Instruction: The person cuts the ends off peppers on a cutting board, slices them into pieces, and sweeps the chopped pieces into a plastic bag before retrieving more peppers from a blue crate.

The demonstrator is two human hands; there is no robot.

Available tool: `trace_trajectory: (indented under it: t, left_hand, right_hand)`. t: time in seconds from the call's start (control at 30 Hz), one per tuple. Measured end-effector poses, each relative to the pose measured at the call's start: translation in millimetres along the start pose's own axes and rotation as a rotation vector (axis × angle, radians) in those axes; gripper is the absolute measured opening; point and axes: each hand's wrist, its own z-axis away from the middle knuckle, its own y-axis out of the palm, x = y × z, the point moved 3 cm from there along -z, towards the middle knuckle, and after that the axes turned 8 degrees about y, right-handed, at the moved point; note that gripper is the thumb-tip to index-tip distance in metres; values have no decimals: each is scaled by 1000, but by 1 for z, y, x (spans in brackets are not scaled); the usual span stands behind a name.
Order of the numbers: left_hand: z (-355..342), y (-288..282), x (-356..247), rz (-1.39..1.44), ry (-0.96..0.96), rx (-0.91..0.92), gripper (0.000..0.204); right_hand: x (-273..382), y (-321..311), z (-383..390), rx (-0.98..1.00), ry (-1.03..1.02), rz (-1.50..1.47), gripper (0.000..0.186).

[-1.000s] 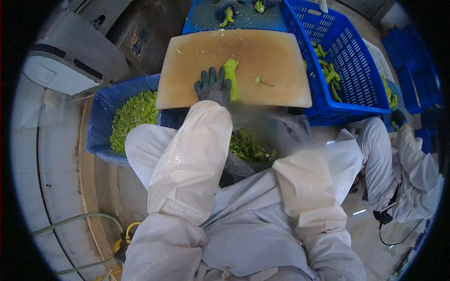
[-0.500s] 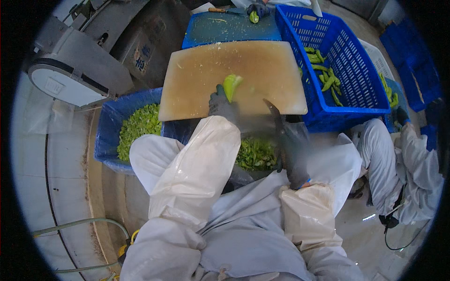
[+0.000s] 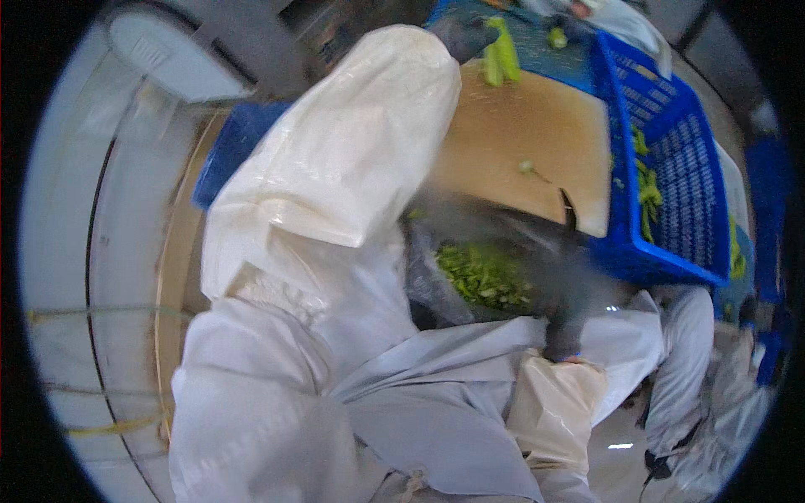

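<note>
My left hand, in a dark glove, is stretched over the far left of the tan cutting board. Its fingers are closed on a green pepper, which hangs over the board's far edge. A long white sleeve covers that arm. My right hand, gloved and smeared by motion, is low on the near side of the board. From it a knife points up, its dark curved blade tip over the board's near right corner. A small pale pepper core with a thin stem lies on the board.
Below the board sits a plastic-lined container of cut green pieces. A blue slatted crate with several green peppers stands at the right. Beyond is a blue board and another person's sleeve. A blue tub is left.
My left hand has moved up and away, from the board's near edge to its far side with the pepper. The view has turned. A pepper core now shows on the board.
</note>
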Motion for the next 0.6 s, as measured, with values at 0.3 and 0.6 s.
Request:
trace_trajectory:
  t: [0.3, 0.6]
  left_hand:
    - [308, -190, 7, 223, -249, -525, 40]
    - [458, -147, 149, -410, -679, -405, 32]
  right_hand:
    - [74, 17, -14, -122, 1, 171, 26]
    - [184, 90, -57, -110, 329, 32, 38]
